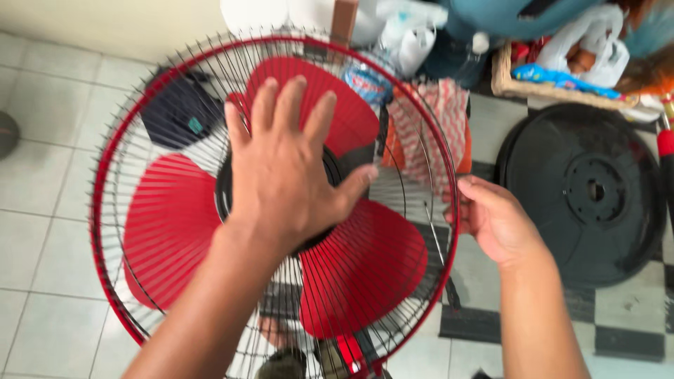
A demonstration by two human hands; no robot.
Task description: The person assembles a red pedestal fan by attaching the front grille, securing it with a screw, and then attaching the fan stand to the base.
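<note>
A round wire fan guard (pixel 105 231) with a red rim faces up at me, and three red fan blades (pixel 168 224) sit behind its wires. My left hand (pixel 284 168) lies flat on the middle of the guard, fingers spread, covering the black centre hub. At the guard's right edge my right hand (pixel 495 217) curls its fingers around the red rim. A red stem (pixel 349 351) of the fan shows at the bottom below the guard.
A round black fan base (pixel 590 193) lies flat on the checkered floor at the right. A woven basket (pixel 554 88) with bags, white containers and a striped cloth (pixel 435 133) crowd the back. White tile floor (pixel 42 210) spreads on the left.
</note>
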